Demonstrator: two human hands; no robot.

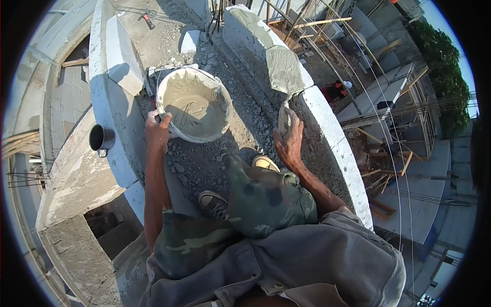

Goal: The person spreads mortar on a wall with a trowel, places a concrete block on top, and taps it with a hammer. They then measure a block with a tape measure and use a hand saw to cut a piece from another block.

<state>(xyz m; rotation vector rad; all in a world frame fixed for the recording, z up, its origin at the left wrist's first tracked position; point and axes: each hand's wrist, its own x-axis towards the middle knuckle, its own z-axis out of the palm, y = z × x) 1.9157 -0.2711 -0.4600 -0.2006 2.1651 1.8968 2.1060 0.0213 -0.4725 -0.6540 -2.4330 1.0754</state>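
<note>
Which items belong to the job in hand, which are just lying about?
In use: bucket of mortar, left hand on rim; smeared tool, right hand; mortar-topped block wall.

Lying about, apparently: red hammer, dark mug, small white block.

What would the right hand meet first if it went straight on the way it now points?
Likely the grey mortar on the block wall, though depth between the right hand and the wall is unclear.

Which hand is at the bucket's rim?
The left hand, at the rim of the bucket; the right hand is away from it, beside the pale block wall.
</note>
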